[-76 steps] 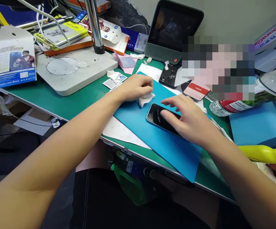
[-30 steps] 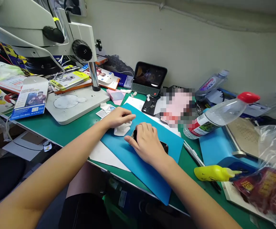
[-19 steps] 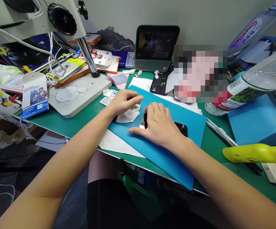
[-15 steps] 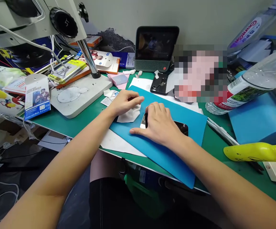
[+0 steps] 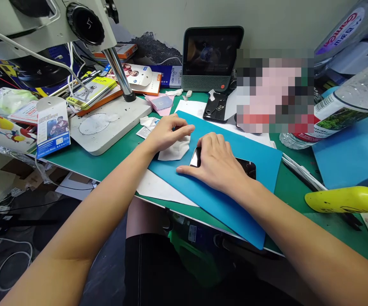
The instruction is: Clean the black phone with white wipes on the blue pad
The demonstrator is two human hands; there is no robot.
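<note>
A black phone (image 5: 249, 166) lies flat on a blue mat (image 5: 225, 195) on the green bench. My right hand (image 5: 217, 163) lies over most of the phone, palm down, fingers together at its left end; only the two ends show. My left hand (image 5: 167, 134) rests on a crumpled white wipe (image 5: 175, 149) just left of the phone, fingers bent over the wipe's top edge.
A microscope base (image 5: 107, 123) and column stand to the left, with boxed screen protectors (image 5: 52, 127) beyond. A small screen (image 5: 212, 55) sits at the back, a second phone (image 5: 217, 108) before it. A water bottle (image 5: 346, 106) and yellow bottle (image 5: 346, 199) lie right.
My right hand slid from the phone's right part to cover its left end. My left hand kept to the wipe. The view swung up, then back down.
</note>
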